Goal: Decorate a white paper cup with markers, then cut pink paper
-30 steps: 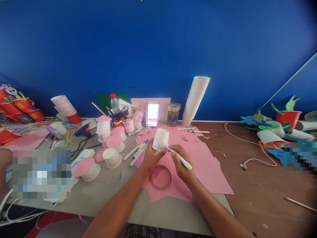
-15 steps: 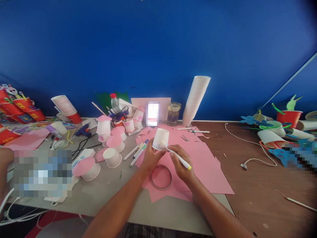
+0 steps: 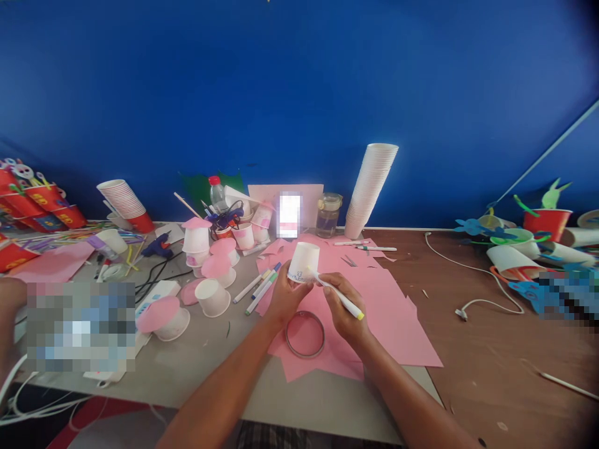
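A white paper cup (image 3: 305,259), turned bottom up, is gripped near its rim by my left hand (image 3: 284,298). Small blue drawn marks run along its lower side. My right hand (image 3: 344,307) is closed round a white marker (image 3: 345,302) with a yellow end, and the marker's tip is at the cup's side. Beneath both hands lie overlapping sheets of pink paper (image 3: 388,324). A round metal ring (image 3: 305,356) rests on the paper just below the cup. Several more markers (image 3: 262,289) lie left of my left hand.
Left of me stand white cups with pink paper tops (image 3: 163,319), a bare white cup (image 3: 213,297) and a power strip (image 3: 156,298). At the back are a glass jar (image 3: 329,215) and a leaning stack of cups (image 3: 372,190). Another person's arm (image 3: 12,312) shows at far left.
The marker tip has shifted very slightly on the cup's side, and the cup has turned a little, showing more of the blue marks. Both hands keep their hold.
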`<state>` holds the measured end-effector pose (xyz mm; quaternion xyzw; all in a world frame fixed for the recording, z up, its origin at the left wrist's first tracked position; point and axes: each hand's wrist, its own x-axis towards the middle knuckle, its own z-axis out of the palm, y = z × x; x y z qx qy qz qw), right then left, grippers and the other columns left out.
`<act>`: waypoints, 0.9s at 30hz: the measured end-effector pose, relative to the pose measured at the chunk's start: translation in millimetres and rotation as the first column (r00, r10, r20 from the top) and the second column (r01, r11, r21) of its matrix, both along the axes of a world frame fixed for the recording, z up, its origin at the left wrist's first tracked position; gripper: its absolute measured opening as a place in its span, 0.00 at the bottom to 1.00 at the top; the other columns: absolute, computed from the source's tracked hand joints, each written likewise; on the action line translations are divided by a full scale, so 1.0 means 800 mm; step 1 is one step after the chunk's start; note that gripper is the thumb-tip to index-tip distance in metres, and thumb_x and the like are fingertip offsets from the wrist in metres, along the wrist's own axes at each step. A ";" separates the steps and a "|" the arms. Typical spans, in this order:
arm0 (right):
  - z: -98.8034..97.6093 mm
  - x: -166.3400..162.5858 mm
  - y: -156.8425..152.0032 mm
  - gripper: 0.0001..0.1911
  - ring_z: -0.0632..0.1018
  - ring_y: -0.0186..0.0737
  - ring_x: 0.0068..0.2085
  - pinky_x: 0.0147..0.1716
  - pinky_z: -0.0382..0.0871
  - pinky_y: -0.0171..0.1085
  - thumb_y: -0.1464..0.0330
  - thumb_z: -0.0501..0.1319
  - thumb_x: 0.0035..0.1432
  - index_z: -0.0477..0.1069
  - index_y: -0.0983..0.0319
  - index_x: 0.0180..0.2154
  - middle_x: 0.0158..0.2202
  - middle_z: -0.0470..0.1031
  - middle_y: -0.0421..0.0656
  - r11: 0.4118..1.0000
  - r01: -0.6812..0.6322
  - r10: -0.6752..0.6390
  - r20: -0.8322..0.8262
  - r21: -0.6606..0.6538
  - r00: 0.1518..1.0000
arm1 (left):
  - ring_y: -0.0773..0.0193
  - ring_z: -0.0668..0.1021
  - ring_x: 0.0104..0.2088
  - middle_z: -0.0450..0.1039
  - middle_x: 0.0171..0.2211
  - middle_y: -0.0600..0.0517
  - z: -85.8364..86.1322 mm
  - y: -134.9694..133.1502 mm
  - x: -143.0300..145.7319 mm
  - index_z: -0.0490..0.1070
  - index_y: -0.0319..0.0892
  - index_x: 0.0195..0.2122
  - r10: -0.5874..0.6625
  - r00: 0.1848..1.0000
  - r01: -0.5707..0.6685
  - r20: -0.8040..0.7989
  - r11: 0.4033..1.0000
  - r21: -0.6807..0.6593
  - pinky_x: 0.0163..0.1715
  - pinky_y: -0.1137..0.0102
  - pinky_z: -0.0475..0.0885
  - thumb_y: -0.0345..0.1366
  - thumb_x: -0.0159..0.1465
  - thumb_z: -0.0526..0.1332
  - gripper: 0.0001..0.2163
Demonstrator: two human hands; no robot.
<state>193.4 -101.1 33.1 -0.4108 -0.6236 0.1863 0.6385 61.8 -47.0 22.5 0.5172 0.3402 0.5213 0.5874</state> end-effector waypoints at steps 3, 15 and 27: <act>0.000 0.000 0.001 0.08 0.77 0.41 0.38 0.38 0.73 0.41 0.67 0.55 0.65 0.72 0.58 0.42 0.37 0.75 0.45 1.000 -0.004 0.004 -0.005 0.001 1.000 | 0.59 0.76 0.43 0.72 0.42 0.48 0.002 -0.001 -0.001 0.63 0.41 0.48 0.001 1.000 -0.001 -0.022 1.000 -0.004 0.45 0.65 0.70 0.40 0.52 0.70 0.25; -0.001 0.000 0.001 0.09 0.78 0.42 0.39 0.38 0.74 0.42 0.67 0.54 0.65 0.72 0.58 0.42 0.37 0.76 0.46 1.000 -0.023 0.022 0.025 0.006 0.999 | 0.60 0.76 0.41 0.72 0.41 0.48 0.004 0.000 -0.002 0.64 0.41 0.49 0.012 0.999 -0.011 -0.053 1.000 0.007 0.44 0.65 0.70 0.42 0.52 0.70 0.27; 0.002 0.000 -0.001 0.09 0.78 0.41 0.37 0.36 0.74 0.40 0.69 0.55 0.64 0.73 0.58 0.43 0.36 0.76 0.46 0.998 -0.059 0.059 0.019 -0.001 0.998 | 0.59 0.75 0.44 0.73 0.42 0.49 0.008 -0.001 -0.005 0.65 0.41 0.49 0.019 0.999 -0.019 -0.036 1.000 -0.011 0.46 0.65 0.69 0.43 0.52 0.70 0.26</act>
